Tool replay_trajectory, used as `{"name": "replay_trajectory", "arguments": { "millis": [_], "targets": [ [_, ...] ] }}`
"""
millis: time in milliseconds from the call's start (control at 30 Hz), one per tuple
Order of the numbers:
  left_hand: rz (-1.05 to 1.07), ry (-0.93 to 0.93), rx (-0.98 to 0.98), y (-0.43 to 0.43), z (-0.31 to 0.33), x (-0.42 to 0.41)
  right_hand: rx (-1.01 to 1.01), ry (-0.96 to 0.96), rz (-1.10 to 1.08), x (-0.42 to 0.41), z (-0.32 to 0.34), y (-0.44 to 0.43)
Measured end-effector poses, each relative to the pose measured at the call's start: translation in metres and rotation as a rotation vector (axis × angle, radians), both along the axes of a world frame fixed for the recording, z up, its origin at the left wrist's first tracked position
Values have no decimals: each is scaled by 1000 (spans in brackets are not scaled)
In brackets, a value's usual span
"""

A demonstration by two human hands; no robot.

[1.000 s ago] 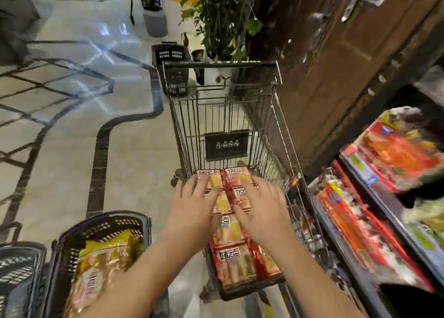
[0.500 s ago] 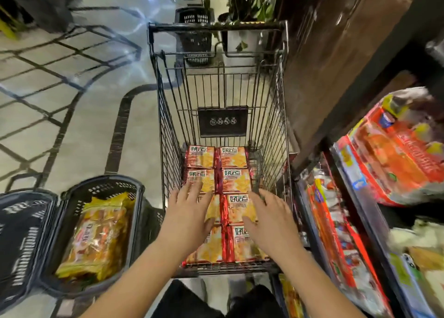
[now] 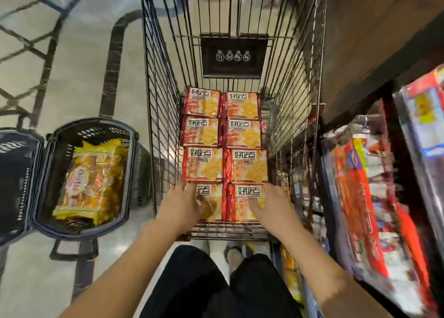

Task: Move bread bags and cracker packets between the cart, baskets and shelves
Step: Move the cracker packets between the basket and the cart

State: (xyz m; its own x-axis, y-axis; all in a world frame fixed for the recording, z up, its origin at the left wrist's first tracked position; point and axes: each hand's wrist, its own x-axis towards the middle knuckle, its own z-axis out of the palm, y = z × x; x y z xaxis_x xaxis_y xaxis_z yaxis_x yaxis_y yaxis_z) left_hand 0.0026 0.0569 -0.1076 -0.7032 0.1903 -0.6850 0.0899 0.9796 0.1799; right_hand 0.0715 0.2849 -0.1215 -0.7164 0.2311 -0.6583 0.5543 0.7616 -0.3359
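Several red-and-yellow cracker packets (image 3: 224,135) lie in two rows on the floor of the wire cart (image 3: 163,101). My left hand (image 3: 181,206) lies on the outer left side of the nearest left packet (image 3: 212,206), fingers flat on its top. My right hand (image 3: 276,204) lies the same way on the nearest right packet (image 3: 241,207). Both thumbs are hidden. A yellow bread bag (image 3: 91,180) lies in the dark basket (image 3: 131,173) on the floor left of the cart.
A second dark basket (image 3: 14,185) stands at the far left, touching the first. Shelves with red and orange packets (image 3: 360,197) run along the right, close to the cart. My legs and feet show below the cart's near end.
The view has tilted down and closer over the cart. Both hands have slid back from the middle packets onto the nearest pair and spread to its outer sides.
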Motion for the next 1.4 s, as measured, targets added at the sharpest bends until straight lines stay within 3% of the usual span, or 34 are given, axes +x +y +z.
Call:
{"name": "replay_trajectory", "arguments": {
  "millis": [100,200,733,900,1067,1233,1400],
  "targets": [
    [194,-160,33,-2,-29,-4,-47,-73,-83,-2,-26,3],
    [307,-206,73,-6,-54,-5,-65,-131,-158,-3,-49,8],
    [521,-351,82,-5,-104,-16,-115,-347,-400,-22,-100,18],
    [529,-269,177,-6,-100,-11,-140,-288,-466,-10,-102,23],
    [597,-339,211,-8,-97,-11,-181,-260,-479,-8,-98,28],
    [696,-367,358,-7,-84,-11,-382,-175,-594,-6,-84,29],
    [639,-291,491,-7,-43,-6,-477,-62,-540,-3,-42,32]
  ]
}}
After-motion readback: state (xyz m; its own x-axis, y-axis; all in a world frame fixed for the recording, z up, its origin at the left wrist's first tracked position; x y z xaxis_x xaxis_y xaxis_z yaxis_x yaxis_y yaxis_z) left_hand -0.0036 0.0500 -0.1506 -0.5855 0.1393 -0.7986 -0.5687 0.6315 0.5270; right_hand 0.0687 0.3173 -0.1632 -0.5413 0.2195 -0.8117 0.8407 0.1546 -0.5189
